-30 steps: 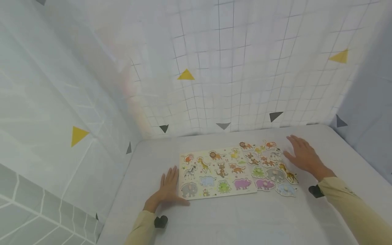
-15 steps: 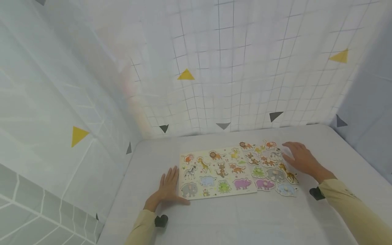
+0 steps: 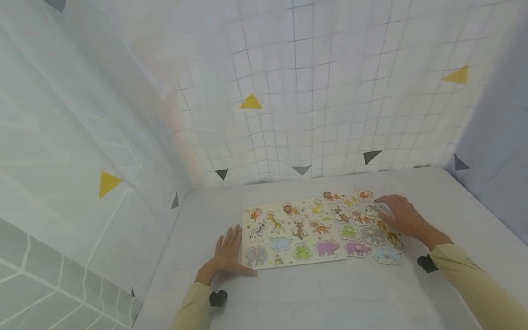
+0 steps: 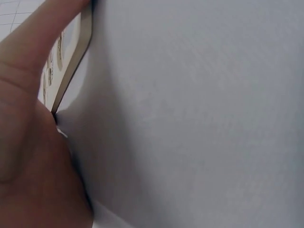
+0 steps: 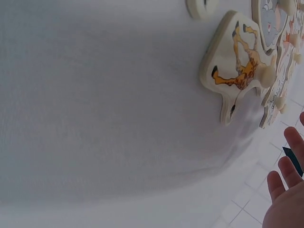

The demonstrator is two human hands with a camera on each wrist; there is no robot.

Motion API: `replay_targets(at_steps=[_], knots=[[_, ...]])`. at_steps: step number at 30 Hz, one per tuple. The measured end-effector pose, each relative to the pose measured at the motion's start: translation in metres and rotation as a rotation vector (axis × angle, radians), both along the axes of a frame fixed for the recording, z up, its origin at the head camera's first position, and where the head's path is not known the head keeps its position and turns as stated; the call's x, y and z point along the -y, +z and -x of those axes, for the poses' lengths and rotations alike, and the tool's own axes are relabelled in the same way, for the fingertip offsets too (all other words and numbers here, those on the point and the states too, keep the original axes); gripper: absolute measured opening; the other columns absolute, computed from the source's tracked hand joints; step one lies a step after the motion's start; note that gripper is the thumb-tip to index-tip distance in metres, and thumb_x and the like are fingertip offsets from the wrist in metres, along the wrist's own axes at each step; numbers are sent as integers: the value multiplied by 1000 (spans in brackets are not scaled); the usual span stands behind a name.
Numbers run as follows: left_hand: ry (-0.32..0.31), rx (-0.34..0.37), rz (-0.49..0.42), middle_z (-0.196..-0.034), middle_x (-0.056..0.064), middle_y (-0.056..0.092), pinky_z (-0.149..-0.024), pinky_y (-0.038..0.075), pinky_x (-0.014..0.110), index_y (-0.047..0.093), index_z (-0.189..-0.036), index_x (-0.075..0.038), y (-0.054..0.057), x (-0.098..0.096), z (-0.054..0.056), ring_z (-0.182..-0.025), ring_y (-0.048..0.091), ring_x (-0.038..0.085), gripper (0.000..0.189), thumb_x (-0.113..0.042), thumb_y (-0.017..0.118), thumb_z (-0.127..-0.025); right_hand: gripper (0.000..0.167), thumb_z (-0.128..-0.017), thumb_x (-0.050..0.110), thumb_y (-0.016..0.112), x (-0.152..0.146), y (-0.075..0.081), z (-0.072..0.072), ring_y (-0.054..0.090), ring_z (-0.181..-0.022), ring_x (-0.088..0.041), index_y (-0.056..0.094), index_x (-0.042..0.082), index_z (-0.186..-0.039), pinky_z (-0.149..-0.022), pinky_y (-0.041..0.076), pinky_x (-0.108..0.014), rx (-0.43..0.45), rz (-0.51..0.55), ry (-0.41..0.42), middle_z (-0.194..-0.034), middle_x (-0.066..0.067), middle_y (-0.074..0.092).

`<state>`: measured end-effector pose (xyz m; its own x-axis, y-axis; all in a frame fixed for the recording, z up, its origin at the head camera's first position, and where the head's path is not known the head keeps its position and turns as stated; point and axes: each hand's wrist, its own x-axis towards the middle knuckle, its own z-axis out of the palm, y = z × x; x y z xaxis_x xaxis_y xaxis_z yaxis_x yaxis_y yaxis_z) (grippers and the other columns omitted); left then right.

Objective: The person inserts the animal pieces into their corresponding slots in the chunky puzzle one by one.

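Ahead of me stands a pale wall (image 3: 284, 133) with a thin dark grid and scattered yellow triangles (image 3: 251, 102). To my left rises a grey-green wall (image 3: 49, 137), white-lined low down; to my right, a bluish-grey side (image 3: 501, 137). Soft light falls on my pale, round-cornered table (image 3: 309, 298).

Head camera high, facing forward-down, wrist cameras close — giraffe piece (image 5: 240, 61) shared by head and right wrist

No legible text or numbers; tiny mark (image 3: 335, 257) on animal board (image 3: 288, 235) too small to read.
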<state>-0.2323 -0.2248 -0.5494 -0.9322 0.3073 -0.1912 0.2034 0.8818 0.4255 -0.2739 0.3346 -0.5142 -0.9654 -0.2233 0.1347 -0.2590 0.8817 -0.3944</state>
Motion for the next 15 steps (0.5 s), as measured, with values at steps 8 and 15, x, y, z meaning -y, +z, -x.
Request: replay_targets(at_steps=[8, 15], knots=[[9, -19, 27, -176, 11, -4, -133, -5, 62, 3, -166, -9, -8, 1, 1, -164, -7, 35, 153, -72, 88, -57, 44, -102, 24, 61, 4, -2, 1, 36, -136, -54, 57, -1, -137, -111, 32, -77, 68, -1, 0, -142, -32, 54], [4, -15, 25, -176, 10, -4, -133, -5, 62, 2, -166, -10, -5, 1, -2, -164, -7, 35, 150, -73, 87, -59, 41, -101, 23, 62, 9, -4, 4, 39, -136, -51, 59, 2, -137, -112, 35, -76, 112, 3, 16, -142, -28, 56]])
